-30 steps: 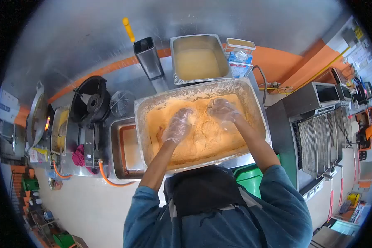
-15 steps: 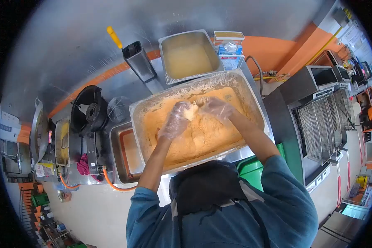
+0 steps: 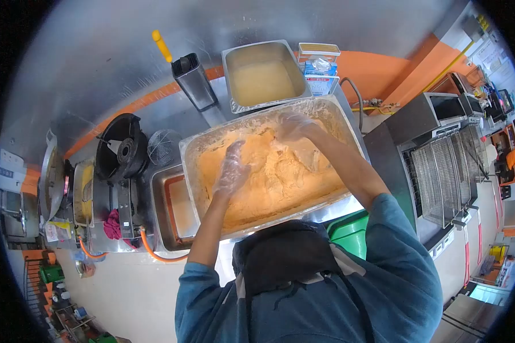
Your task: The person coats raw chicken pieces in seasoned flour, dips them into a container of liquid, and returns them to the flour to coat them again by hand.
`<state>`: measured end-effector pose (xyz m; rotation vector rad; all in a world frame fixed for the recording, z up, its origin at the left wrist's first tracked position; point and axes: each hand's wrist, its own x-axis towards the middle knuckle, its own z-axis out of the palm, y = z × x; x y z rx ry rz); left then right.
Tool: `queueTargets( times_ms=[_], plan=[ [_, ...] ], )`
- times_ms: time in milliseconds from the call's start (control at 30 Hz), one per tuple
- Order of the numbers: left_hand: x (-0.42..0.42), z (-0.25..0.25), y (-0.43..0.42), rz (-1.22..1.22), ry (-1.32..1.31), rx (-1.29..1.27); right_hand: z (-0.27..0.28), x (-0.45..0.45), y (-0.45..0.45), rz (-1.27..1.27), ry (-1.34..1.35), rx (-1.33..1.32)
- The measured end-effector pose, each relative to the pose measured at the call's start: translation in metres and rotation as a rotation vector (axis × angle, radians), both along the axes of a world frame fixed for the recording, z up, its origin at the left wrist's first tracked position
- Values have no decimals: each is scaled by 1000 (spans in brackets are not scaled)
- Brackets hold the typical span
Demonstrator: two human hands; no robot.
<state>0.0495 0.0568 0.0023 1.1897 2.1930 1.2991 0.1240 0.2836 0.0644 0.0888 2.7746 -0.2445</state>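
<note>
A large steel tray (image 3: 195, 212) holds orange-tan breading powder (image 3: 269, 208), with lumpy coated pieces partly buried in it. My left hand (image 3: 232, 170), in a clear plastic glove, is over the tray's left part, fingers apart and nothing in it. Near the tray's far edge is my right hand (image 3: 293, 127), also gloved; its fingers are blurred by motion, and whether it holds anything cannot be made out.
Behind stands a steel pan of pale liquid (image 3: 266, 83), beside a holder with a blue box (image 3: 320, 77). A knife holder (image 3: 194, 83), black burner pot (image 3: 123, 147), wire strainer (image 3: 164, 147) and smaller tray (image 3: 177, 208) lie left. Fryer baskets (image 3: 440, 177) are right.
The pale lump between my hands half a second ago no longer shows there. My hands have moved apart, the left one lower and leftward, the right one toward the tray's far edge.
</note>
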Motion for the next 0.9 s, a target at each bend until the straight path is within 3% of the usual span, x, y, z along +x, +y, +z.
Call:
queueTargets(
  times_ms=[100,200,267,400,500,600,667,733,767,867,900],
  plan=[
    [11,31,-19,97,-126,-125,-17,1,5,-46,-32,38],
    [10,37,-39,144,-103,-249,-56,8,26,68,220,174],
    [17,52,-54,165,-88,-314,-53,15,29,65,277,224],
    [26,41,-80,226,2,-163,-16,18,26,-32,263,139],
    [30,39,-95,262,132,-172,-36,25,45,278,388,515],
    [36,50,-111,221,260,-191,-29,28,53,344,393,615],
    [38,49,-121,188,353,-161,-21,24,64,56,417,-107],
    [47,43,-120,280,-76,153,5,12,68,-80,341,-377],
    [49,39,-120,319,-290,309,21,3,69,-78,272,-289],
    [41,30,-134,267,186,22,67,-22,75,-91,180,-144],
    [40,33,-133,300,166,-1,76,-31,79,-93,214,-106]
  ],
)
